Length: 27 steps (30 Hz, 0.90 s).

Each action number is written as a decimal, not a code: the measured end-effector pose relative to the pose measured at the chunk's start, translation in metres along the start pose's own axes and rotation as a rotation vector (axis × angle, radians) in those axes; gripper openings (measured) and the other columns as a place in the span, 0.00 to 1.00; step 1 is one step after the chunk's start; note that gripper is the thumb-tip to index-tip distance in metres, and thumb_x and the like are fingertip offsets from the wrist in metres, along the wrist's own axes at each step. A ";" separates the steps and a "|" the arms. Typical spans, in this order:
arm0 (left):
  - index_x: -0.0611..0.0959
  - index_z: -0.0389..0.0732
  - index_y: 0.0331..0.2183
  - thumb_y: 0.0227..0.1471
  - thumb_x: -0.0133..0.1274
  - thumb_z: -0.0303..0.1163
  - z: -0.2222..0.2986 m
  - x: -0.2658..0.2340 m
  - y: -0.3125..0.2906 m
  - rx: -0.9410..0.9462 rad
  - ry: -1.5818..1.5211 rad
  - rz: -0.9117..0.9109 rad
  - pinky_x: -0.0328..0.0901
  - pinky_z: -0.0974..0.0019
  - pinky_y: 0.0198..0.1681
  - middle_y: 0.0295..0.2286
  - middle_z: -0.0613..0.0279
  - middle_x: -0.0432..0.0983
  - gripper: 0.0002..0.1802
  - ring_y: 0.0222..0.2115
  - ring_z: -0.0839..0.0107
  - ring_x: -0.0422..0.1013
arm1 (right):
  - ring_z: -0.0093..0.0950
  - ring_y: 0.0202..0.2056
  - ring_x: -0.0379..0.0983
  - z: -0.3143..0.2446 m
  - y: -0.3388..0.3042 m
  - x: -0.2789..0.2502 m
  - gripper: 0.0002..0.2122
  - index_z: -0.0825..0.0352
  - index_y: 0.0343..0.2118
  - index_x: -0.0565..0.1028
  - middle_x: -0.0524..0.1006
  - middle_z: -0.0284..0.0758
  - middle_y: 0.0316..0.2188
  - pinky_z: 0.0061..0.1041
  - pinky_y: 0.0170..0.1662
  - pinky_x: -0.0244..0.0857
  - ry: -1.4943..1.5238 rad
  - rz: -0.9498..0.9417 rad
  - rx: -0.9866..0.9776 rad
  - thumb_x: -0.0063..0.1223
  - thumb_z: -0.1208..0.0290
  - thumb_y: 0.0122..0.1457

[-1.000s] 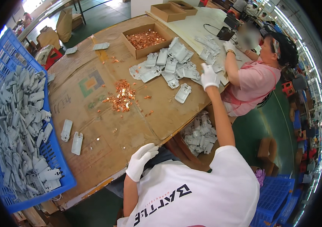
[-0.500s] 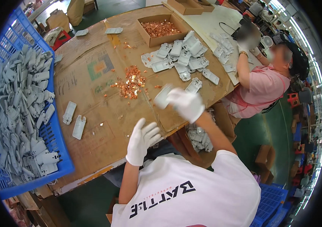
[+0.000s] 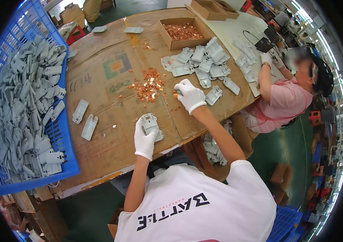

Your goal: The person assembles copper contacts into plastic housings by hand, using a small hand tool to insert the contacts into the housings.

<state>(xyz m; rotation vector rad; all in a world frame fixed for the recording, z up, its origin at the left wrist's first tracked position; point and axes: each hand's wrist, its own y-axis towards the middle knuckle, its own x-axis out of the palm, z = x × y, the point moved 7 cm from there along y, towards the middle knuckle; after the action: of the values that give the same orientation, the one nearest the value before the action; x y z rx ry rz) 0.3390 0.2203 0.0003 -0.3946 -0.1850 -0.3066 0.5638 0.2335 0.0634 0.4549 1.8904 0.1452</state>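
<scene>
My left hand [image 3: 143, 139], in a white glove, is closed around a pale grey plastic housing [image 3: 150, 122] near the table's front edge. The housing lies tilted, its moulded inner side facing up. My right hand [image 3: 191, 96], also gloved, is above the cardboard table top with its fingers drawn together. A bit of orange and teal shows at its fingertips, too small to name. Left of that hand lies a loose heap of small copper-coloured metal pieces [image 3: 149, 84]. Just right of it rests another grey housing [image 3: 214, 95].
A blue crate [image 3: 68, 161] full of grey housings stands at the left. A carton [image 3: 171, 42] of copper pieces and a pile of housings [image 3: 203, 60] are farther back. Two housings lie near the crate. A co-worker in pink [image 3: 290, 94] sits at the right.
The grey housing has passed from my right hand into my left, which was open before and is now closed on it. My right hand has moved slightly back, its fingers drawn together.
</scene>
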 end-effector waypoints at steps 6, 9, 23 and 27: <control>0.71 0.37 0.49 0.44 0.53 0.19 -0.009 -0.007 0.002 0.051 0.079 0.002 0.72 0.67 0.40 0.40 0.59 0.74 0.26 0.37 0.72 0.73 | 0.38 0.34 0.76 0.004 0.019 0.018 0.06 0.56 0.31 0.77 0.75 0.33 0.33 0.38 0.35 0.69 -0.150 -0.253 0.064 0.59 0.64 0.52; 0.72 0.37 0.46 0.45 0.54 0.21 -0.010 -0.007 0.005 0.084 0.099 0.020 0.71 0.68 0.39 0.38 0.59 0.75 0.23 0.36 0.72 0.73 | 0.38 0.37 0.77 -0.005 0.030 0.028 0.08 0.62 0.32 0.77 0.77 0.39 0.34 0.37 0.40 0.71 -0.323 -0.381 0.069 0.55 0.64 0.54; 0.75 0.39 0.42 0.46 0.58 0.28 0.026 -0.007 -0.019 0.280 0.405 0.298 0.69 0.63 0.39 0.33 0.54 0.79 0.19 0.35 0.63 0.77 | 0.32 0.25 0.71 -0.116 -0.058 0.003 0.07 0.66 0.29 0.76 0.71 0.36 0.25 0.27 0.29 0.66 0.513 -0.040 -0.085 0.56 0.80 0.45; 0.74 0.38 0.41 0.49 0.58 0.28 0.040 -0.002 -0.029 0.440 0.551 0.394 0.69 0.64 0.36 0.31 0.53 0.79 0.16 0.33 0.62 0.77 | 0.30 0.24 0.71 -0.119 -0.068 0.002 0.09 0.66 0.30 0.76 0.71 0.36 0.25 0.27 0.28 0.65 0.589 0.120 0.006 0.56 0.82 0.44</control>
<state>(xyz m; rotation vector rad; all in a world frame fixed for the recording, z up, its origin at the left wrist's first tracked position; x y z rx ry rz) 0.3232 0.2109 0.0464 0.1018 0.3615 0.0261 0.4368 0.1855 0.0832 0.5727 2.4380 0.3861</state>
